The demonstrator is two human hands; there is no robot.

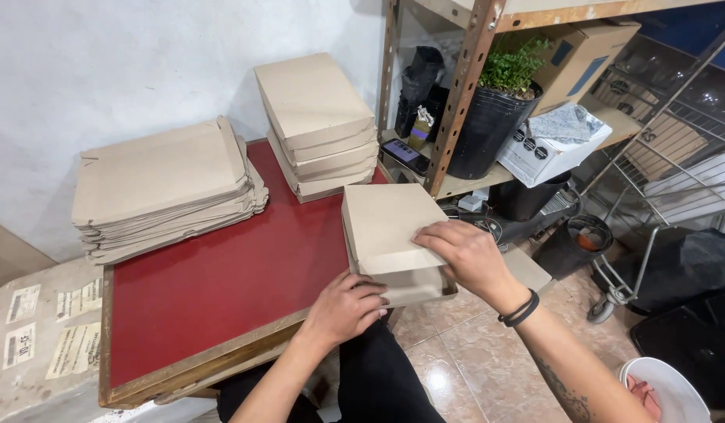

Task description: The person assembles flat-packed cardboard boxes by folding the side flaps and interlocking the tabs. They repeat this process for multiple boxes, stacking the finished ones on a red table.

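The left hand point(348, 304) grips the near edge of a brown cardboard box point(390, 235) at the corner of the red bench point(213, 290), holding it steady, while the right hand point(464, 251) presses flat on its lid (folded boxes point(319, 125) are stacked behind).

A plain brown cardboard box point(390, 235), lid nearly closed, lies tilted over the red table's corner.
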